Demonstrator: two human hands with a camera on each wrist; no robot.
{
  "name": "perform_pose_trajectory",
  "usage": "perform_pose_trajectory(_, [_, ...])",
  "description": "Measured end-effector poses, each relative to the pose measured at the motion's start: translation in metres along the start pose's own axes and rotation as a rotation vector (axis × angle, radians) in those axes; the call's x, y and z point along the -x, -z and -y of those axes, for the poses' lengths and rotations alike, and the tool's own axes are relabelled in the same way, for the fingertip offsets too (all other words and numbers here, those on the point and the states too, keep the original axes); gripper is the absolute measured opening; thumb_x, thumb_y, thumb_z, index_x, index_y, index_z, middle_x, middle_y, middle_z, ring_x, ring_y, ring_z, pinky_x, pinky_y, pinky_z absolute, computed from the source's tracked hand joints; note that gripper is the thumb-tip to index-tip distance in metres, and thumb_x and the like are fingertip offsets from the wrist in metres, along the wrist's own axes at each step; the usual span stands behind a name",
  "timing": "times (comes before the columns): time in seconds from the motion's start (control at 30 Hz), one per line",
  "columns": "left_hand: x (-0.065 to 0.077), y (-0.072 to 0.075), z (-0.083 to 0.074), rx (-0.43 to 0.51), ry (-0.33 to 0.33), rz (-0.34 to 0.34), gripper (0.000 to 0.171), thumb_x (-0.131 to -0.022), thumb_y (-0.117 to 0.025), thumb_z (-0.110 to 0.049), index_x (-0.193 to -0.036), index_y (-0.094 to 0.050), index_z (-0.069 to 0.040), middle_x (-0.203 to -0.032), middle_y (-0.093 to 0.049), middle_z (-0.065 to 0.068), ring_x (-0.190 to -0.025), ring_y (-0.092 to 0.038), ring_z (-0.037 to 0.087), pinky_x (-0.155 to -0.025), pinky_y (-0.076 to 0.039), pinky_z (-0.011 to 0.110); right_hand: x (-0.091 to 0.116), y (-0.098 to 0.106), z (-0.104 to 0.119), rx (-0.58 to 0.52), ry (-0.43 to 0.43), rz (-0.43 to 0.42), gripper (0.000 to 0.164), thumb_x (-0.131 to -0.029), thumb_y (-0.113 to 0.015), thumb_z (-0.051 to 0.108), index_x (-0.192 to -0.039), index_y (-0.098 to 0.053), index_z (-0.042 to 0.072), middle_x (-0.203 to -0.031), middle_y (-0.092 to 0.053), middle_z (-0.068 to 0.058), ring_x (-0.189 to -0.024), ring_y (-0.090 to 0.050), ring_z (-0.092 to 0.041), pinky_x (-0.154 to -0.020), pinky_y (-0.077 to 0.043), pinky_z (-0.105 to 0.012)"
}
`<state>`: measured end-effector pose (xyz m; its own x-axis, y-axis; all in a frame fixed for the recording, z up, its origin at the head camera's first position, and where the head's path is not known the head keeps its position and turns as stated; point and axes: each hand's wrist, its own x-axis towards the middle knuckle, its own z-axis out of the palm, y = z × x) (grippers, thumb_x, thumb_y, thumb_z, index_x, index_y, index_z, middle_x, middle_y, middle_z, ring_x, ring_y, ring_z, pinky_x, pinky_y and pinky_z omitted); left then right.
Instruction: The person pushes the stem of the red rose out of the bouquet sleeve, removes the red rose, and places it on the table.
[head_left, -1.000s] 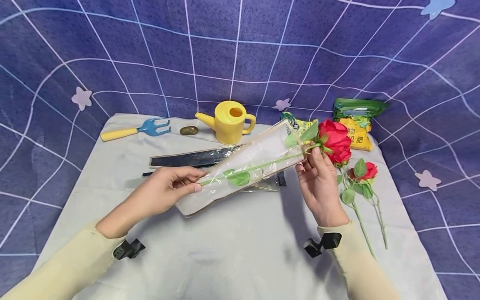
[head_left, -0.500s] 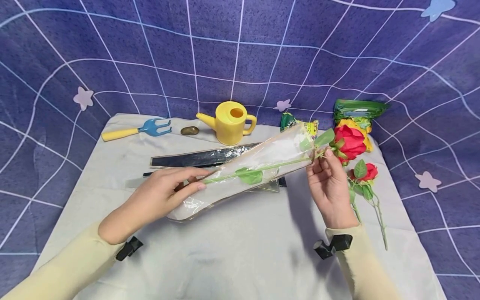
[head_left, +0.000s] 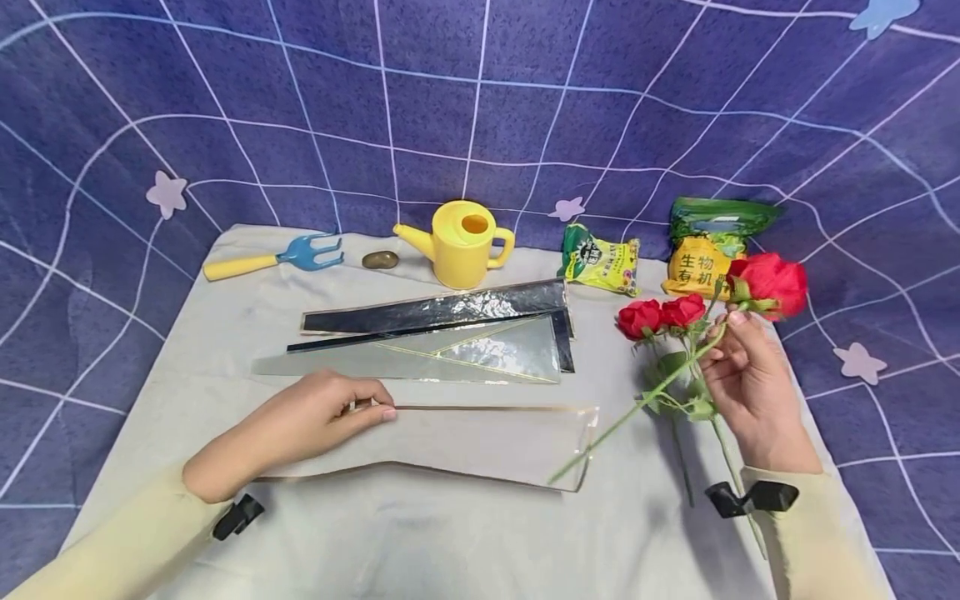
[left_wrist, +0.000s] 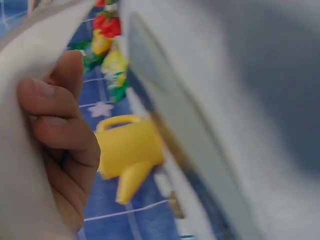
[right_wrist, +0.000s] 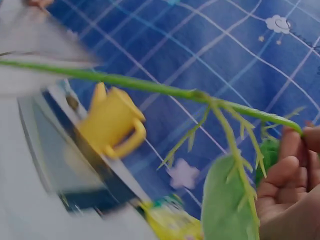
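My left hand [head_left: 307,429] pinches the edge of a whitish translucent flower sleeve [head_left: 480,442], a flat wrapper with a thin brown border, near the front of the table. In the left wrist view the sleeve [left_wrist: 20,160] fills the left side beside the curled fingers. My right hand [head_left: 753,392] pinches the green stem just below the bloom of a large red artificial rose [head_left: 772,287]. Its stem slants down left, its tip over the sleeve's right end. The right wrist view shows the stem [right_wrist: 150,87] and a leaf [right_wrist: 222,200]. Smaller red roses [head_left: 641,319] lie behind that stem.
Dark sleeves [head_left: 435,308] and a grey one [head_left: 480,354] lie mid-table. Along the back stand a yellow watering can [head_left: 461,250], a brown stone [head_left: 380,260], a blue hand fork [head_left: 307,253], a green-yellow packet [head_left: 600,262] and a fertilizer bag [head_left: 697,258].
The large rose has moved right and out of the sleeve in my right hand. My left hand has lowered the sleeve toward the table's front. The smaller roses and the mid-table sleeves are uncovered.
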<state>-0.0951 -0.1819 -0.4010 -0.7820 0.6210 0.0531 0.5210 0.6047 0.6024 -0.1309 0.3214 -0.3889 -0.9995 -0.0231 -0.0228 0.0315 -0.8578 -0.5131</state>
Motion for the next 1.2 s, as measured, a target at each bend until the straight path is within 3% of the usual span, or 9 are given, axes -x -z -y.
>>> perform_pose_trajectory(0.1, [0.002, -0.013, 0.018, 0.009, 0.055, 0.023, 0.012, -0.094, -0.055, -0.040, -0.092, -0.065, -0.034, -0.074, -0.058, -0.021, -0.059, -0.050, 0.000, -0.059, -0.044, 0.024, 0.001, 0.001, 0.015, 0.206, 0.016, 0.036, 0.015, -0.097, -0.041, -0.007, -0.096, -0.056, -0.005, -0.068, -0.056, -0.011, -0.057, -0.051, -0.018, -0.057, -0.045, -0.027])
perform_pose_trajectory(0.23, [0.004, -0.025, 0.043, 0.040, 0.150, 0.067, 0.014, -0.094, -0.054, -0.040, -0.091, -0.066, -0.031, -0.072, -0.059, -0.015, -0.059, -0.049, 0.004, -0.060, -0.043, 0.026, -0.002, 0.001, 0.025, 0.593, 0.012, 0.019, 0.010, -0.090, -0.053, -0.010, -0.096, -0.061, -0.006, -0.083, -0.065, -0.013, -0.064, -0.062, -0.020, -0.058, -0.051, -0.027])
perform_pose_trajectory(0.37, [0.002, -0.033, 0.058, 0.045, 0.236, 0.089, 0.016, -0.093, -0.054, -0.044, -0.090, -0.066, -0.032, -0.069, -0.057, -0.013, -0.060, -0.047, 0.005, -0.061, -0.041, 0.028, -0.013, 0.002, 0.014, 1.051, -0.083, -0.029, 0.014, -0.085, -0.068, 0.002, -0.098, -0.065, -0.003, -0.082, -0.068, -0.007, -0.067, -0.063, -0.015, -0.058, -0.051, -0.025])
perform_pose_trajectory(0.5, [-0.006, -0.037, 0.061, 0.039, 0.225, 0.086, 0.017, -0.093, -0.054, -0.045, -0.088, -0.065, -0.033, -0.063, -0.051, -0.014, -0.057, -0.044, 0.005, -0.057, -0.040, 0.029, -0.031, 0.007, -0.009, 1.420, -0.156, -0.067, 0.034, -0.081, -0.076, 0.023, -0.102, -0.066, -0.001, -0.083, -0.068, -0.005, -0.070, -0.064, -0.016, -0.062, -0.051, -0.029])
perform_pose_trajectory(0.6, [-0.013, -0.038, 0.059, 0.056, 0.221, 0.097, 0.018, -0.093, -0.053, -0.045, -0.087, -0.065, -0.033, -0.060, -0.046, -0.013, -0.054, -0.040, 0.005, -0.055, -0.038, 0.029, -0.049, 0.015, -0.027, 1.564, -0.208, -0.053, 0.039, -0.081, -0.075, 0.030, -0.104, -0.066, 0.000, -0.087, -0.069, -0.009, -0.074, -0.066, -0.021, -0.066, -0.053, -0.035])
perform_pose_trajectory(0.7, [-0.016, -0.037, 0.058, 0.078, 0.241, 0.116, 0.018, -0.093, -0.053, -0.045, -0.088, -0.065, -0.033, -0.060, -0.046, -0.011, -0.052, -0.038, 0.005, -0.056, -0.039, 0.029, -0.065, 0.024, -0.042, 1.671, -0.247, -0.014, 0.033, -0.084, -0.072, 0.029, -0.101, -0.067, 0.001, -0.088, -0.069, -0.013, -0.076, -0.066, -0.025, -0.065, -0.053, -0.037])
perform_pose_trajectory(0.97, [-0.015, -0.035, 0.060, 0.098, 0.241, 0.131, 0.018, -0.094, -0.053, -0.042, -0.092, -0.067, -0.031, -0.068, -0.056, -0.010, -0.055, -0.042, 0.007, -0.059, -0.041, 0.030, -0.082, 0.042, -0.061, 1.868, -0.208, -0.016, 0.021, -0.083, -0.072, 0.026, -0.090, -0.071, 0.006, -0.074, -0.069, -0.008, -0.065, -0.066, -0.021, -0.057, -0.052, -0.034])
perform_pose_trajectory(1.07, [-0.012, -0.036, 0.060, 0.095, 0.241, 0.127, 0.018, -0.094, -0.053, -0.042, -0.092, -0.067, -0.032, -0.070, -0.057, -0.011, -0.056, -0.043, 0.007, -0.059, -0.041, 0.029, -0.081, 0.039, -0.060, 1.962, -0.136, 0.026, 0.021, -0.084, -0.071, 0.029, -0.090, -0.072, 0.009, -0.075, -0.069, -0.005, -0.064, -0.064, -0.018, -0.055, -0.050, -0.034])
perform_pose_trajectory(1.2, [-0.011, -0.036, 0.059, 0.095, 0.236, 0.120, 0.018, -0.094, -0.053, -0.042, -0.091, -0.067, -0.031, -0.072, -0.059, -0.011, -0.058, -0.045, 0.006, -0.059, -0.041, 0.029, -0.064, 0.012, -0.062, 2.140, 0.110, 0.214, 0.023, -0.086, -0.068, 0.030, -0.096, -0.072, 0.010, -0.084, -0.068, -0.002, -0.069, -0.062, -0.018, -0.060, -0.049, -0.037])
